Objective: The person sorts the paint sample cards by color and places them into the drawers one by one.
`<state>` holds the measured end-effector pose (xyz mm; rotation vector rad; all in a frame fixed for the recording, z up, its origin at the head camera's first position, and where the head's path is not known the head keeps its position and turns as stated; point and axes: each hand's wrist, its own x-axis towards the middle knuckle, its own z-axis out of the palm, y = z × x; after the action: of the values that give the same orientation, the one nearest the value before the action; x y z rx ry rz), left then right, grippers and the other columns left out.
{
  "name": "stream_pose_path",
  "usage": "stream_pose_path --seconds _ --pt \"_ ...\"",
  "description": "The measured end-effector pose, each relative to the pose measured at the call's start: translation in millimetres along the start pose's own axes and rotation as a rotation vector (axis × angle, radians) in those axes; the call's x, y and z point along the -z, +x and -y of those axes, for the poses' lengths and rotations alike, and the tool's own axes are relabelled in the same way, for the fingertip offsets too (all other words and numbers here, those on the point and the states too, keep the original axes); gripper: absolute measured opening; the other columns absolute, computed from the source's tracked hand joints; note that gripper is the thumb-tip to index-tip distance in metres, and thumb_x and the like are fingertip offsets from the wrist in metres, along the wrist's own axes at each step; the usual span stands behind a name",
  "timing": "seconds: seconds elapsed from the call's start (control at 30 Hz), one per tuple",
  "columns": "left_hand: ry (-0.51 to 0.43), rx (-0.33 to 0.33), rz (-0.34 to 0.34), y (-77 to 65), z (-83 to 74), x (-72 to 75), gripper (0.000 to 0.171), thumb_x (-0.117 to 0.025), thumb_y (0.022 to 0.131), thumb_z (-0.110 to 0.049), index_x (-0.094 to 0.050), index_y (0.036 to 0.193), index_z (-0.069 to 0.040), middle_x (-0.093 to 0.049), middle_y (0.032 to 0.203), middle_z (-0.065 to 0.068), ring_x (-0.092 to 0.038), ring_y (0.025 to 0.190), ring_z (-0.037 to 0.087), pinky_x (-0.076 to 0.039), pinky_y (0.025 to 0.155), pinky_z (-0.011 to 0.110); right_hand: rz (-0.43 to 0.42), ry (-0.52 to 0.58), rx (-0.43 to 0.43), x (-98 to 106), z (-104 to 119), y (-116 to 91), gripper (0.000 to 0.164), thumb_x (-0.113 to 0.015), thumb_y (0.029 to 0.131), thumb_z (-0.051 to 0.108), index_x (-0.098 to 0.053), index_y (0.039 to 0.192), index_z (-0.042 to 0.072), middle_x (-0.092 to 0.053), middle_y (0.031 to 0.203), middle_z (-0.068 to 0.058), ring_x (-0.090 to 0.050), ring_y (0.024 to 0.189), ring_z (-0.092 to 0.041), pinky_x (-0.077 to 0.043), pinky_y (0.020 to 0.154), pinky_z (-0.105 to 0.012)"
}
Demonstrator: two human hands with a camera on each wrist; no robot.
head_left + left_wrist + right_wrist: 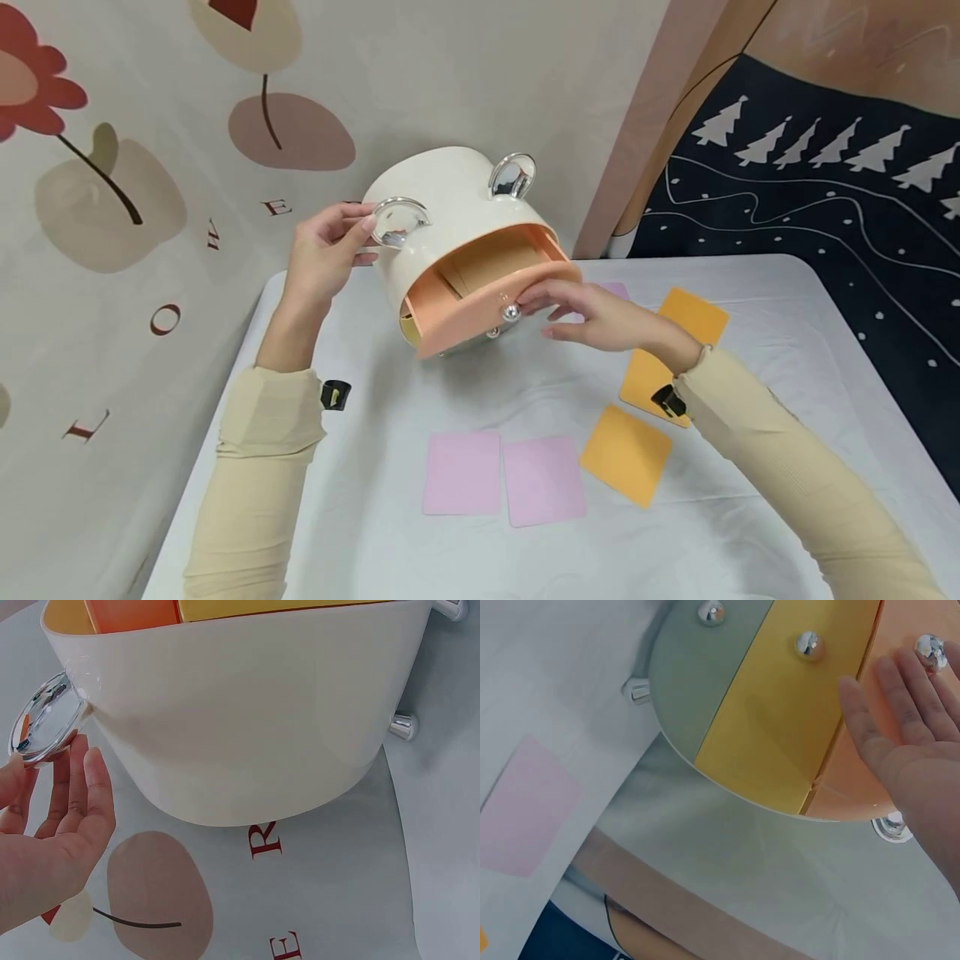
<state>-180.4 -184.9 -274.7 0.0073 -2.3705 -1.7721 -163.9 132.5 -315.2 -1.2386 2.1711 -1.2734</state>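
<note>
A small white drawer cabinet with round silver ears stands tilted at the table's far side. Its orange top drawer is pulled out, and brown inner surfaces show. My left hand pinches the left silver ear between thumb and fingers. At the silver knob of the orange drawer is my right hand, fingertips round its upper and right side. The right wrist view shows a yellow drawer and a green drawer in the same front, each with a silver knob.
Two pink cards lie side by side in front of the cabinet. Several orange cards lie to the right, partly under my right forearm. Another pink piece shows behind the right hand. A printed curtain hangs behind the white table.
</note>
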Motion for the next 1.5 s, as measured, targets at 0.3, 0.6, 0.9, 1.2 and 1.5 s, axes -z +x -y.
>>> stream_pose_path --seconds 0.3,0.6,0.9,1.2,1.5 --pt "-0.003 -0.005 0.002 -0.3 1.8 -1.4 0.024 -0.059 0.089 -0.014 -0.062 0.108 -0.001 -0.06 0.09 0.002 -0.061 0.077 0.01 -0.054 0.065 0.019 -0.011 0.031 -0.063 10.3 -9.5 34.8 0.041 -0.053 0.086 -0.01 -0.045 0.126 -0.002 -0.051 0.123 -0.015 -0.046 0.116 -0.029 -0.046 0.087 -0.042" --pt "-0.013 -0.006 -0.001 -0.1 2.3 -1.3 0.023 -0.06 0.088 -0.014 -0.062 0.108 -0.002 -0.061 0.09 0.002 -0.061 0.076 0.011 -0.054 0.065 0.019 -0.071 0.054 -0.128 7.1 -15.6 44.5 0.036 -0.054 0.085 -0.01 -0.048 0.121 -0.004 -0.052 0.119 -0.018 -0.047 0.113 -0.028 -0.046 0.088 -0.042" --pt "-0.03 -0.007 0.001 0.0 1.5 -1.7 0.022 -0.06 0.088 -0.013 -0.063 0.107 -0.002 -0.061 0.088 0.002 -0.061 0.075 0.011 -0.054 0.064 0.019 -0.032 0.088 -0.179 -18.3 -43.0 40.2 0.038 -0.057 0.084 -0.006 -0.048 0.121 -0.006 -0.052 0.116 -0.022 -0.052 0.103 -0.037 -0.048 0.084 -0.041" --pt "-0.019 0.0 0.003 -0.8 1.2 -1.5 0.022 -0.06 0.089 -0.014 -0.062 0.107 -0.003 -0.06 0.089 0.002 -0.06 0.076 0.012 -0.054 0.065 0.019 -0.002 0.125 -0.162 -29.2 -56.9 45.1 0.045 -0.058 0.082 -0.009 -0.046 0.125 -0.003 -0.048 0.12 -0.018 -0.049 0.108 -0.039 -0.048 0.086 -0.04" --pt "0.046 0.008 -0.003 -1.2 -0.7 -1.2 0.027 -0.059 0.089 -0.018 -0.061 0.111 -0.003 -0.059 0.094 0.004 -0.06 0.081 0.015 -0.053 0.067 0.018 0.052 0.154 -0.229 -28.0 -51.9 33.9 0.051 -0.057 0.084 -0.008 -0.043 0.132 0.001 -0.047 0.128 -0.016 -0.045 0.116 -0.034 -0.049 0.086 -0.038"
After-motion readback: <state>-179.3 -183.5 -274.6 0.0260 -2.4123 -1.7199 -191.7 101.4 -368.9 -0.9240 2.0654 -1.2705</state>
